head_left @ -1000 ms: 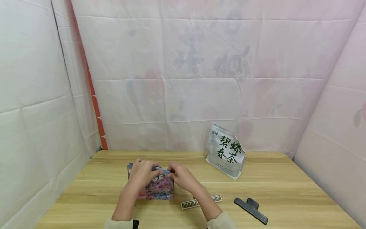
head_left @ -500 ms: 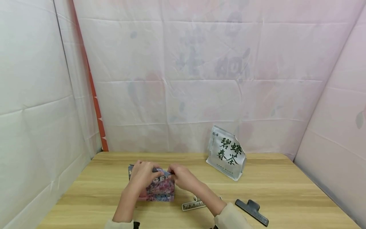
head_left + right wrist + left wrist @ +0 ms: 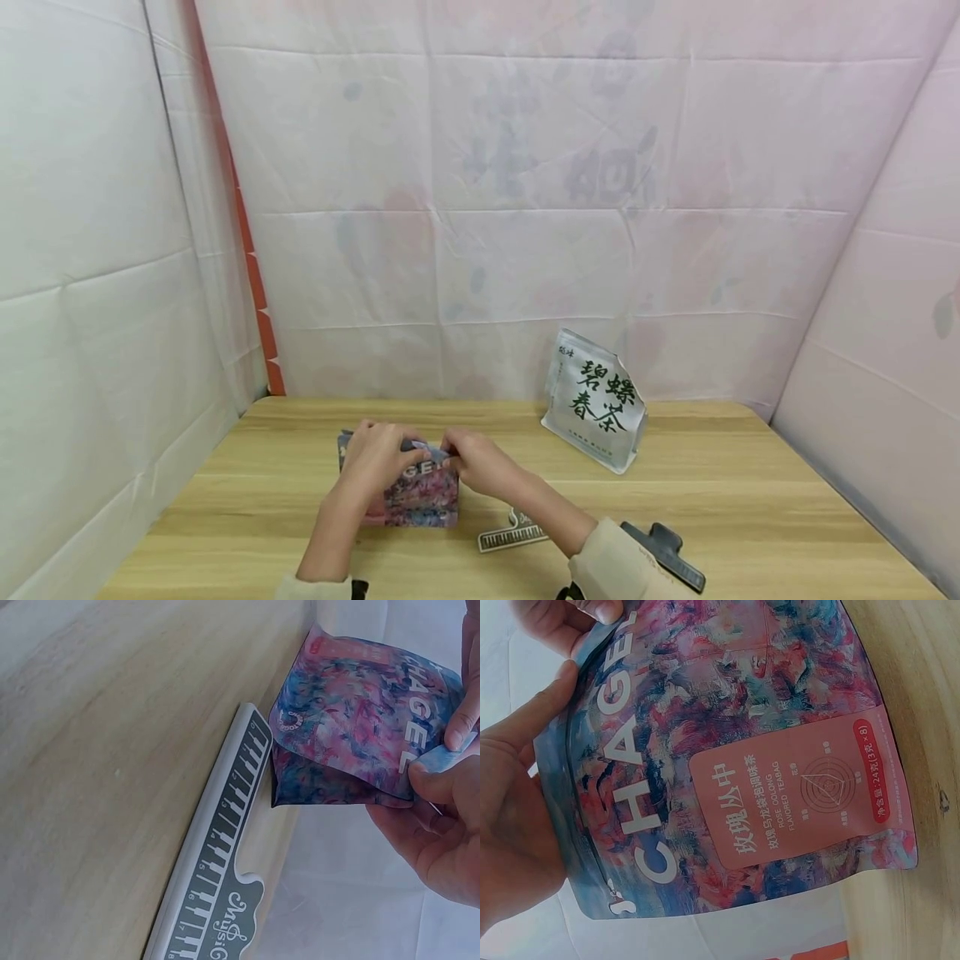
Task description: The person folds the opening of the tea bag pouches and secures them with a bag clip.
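A colourful tea bag pouch (image 3: pixel 422 498) stands upright on the table, its painted pink and blue front lettered and labelled "rose oolong" in the left wrist view. Across its top, my left hand (image 3: pixel 377 457) grips the upper edge, thumb on the front. My right hand (image 3: pixel 480 463) pinches the pouch's top right corner, where a piece of the top edge is folded over in the right wrist view. The fingers behind the pouch are partly hidden. Below my right forearm lies a piano-key patterned clip (image 3: pixel 217 847), partly covered in the head view.
A black clip (image 3: pixel 663 546) lies at the right, partly covered by my right sleeve (image 3: pixel 618 560). Further back stands a silver tea pouch (image 3: pixel 592 400) with dark green characters. White cloth walls (image 3: pixel 525 267) enclose the wooden table (image 3: pixel 720 467) at the back and sides.
My right forearm and sleeve have swung to the right, now covering more of the piano-key clip and part of the black clip. Both hands stay on the pouch's top edge.
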`<state>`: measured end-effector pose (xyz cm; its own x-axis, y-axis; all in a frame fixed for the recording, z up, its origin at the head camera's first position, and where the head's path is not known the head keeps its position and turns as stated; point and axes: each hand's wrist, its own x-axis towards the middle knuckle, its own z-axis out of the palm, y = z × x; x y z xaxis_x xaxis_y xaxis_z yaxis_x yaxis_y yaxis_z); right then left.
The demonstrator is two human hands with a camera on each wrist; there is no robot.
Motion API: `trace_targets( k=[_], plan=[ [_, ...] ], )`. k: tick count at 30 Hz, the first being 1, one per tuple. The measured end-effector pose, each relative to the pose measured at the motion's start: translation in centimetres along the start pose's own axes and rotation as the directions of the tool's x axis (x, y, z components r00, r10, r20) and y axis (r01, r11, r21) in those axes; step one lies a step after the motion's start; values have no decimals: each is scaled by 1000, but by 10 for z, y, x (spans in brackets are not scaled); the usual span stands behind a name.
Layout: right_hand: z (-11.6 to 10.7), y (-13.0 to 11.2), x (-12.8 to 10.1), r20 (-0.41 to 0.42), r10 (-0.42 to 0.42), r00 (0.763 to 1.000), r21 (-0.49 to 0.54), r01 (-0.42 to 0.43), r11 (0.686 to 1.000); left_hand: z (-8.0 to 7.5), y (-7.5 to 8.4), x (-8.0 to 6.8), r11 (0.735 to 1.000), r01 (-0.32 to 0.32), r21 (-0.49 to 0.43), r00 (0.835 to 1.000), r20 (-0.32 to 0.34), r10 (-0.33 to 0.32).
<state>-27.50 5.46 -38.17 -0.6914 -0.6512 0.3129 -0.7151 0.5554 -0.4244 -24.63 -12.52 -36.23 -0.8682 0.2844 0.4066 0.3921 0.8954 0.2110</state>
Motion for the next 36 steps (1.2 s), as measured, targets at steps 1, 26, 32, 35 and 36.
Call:
trace_targets(
  k=[1, 26, 32, 35, 36],
  plan=[
    [0, 0, 0, 0, 1, 1000, -1, -1, 1000, 0, 0, 0, 1000, 0, 3, 1000, 1, 0],
    [-11, 1, -10, -110, 32, 993, 127, -18, 992, 0, 2, 1, 999, 40, 31, 999, 34, -41],
    [-34, 5, -16, -116, -14, 993, 79, 23, 997, 0, 2, 1, 998, 48, 30, 998, 44, -49],
    [-43, 10, -24, -42, -59, 997, 29, 60, 998, 0, 2, 1, 998, 49, 26, 998, 39, -50],
    [-45, 12, -27, -11, -67, 998, 8, 67, 998, 0, 2, 1, 998, 49, 25, 998, 37, -50]
  ],
)
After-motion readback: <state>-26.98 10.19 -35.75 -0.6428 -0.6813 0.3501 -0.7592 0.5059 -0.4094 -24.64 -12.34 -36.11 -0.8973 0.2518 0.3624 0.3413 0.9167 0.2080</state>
